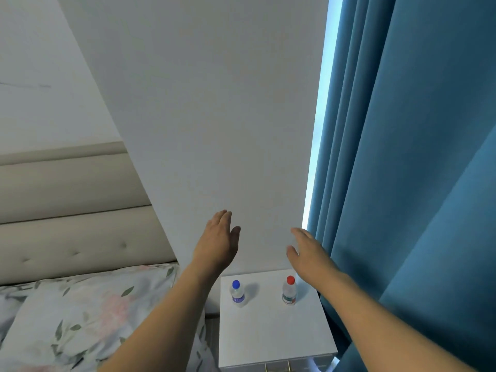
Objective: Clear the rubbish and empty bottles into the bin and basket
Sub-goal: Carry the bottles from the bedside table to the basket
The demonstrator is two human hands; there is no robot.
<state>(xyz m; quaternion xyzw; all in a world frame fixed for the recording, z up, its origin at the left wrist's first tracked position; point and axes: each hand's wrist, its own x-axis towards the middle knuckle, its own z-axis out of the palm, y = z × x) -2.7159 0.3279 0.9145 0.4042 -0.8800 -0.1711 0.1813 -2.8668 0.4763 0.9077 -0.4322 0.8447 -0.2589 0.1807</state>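
Two small clear plastic bottles stand upright on a white bedside table (273,336). The blue-capped bottle (237,293) is at the back left and the red-capped bottle (289,290) at the back right. My left hand (218,238) is raised above and behind the blue-capped bottle, fingers straight, holding nothing. Over the red-capped bottle my right hand (308,251) is also lifted, its fingers relaxed and empty. Neither hand touches a bottle. No bin or basket is in view.
A bed with a floral pillow (75,318) and a padded beige headboard (67,210) lies to the left of the table. A teal curtain (416,183) hangs close along the table's right side. A plain white wall (214,103) stands behind.
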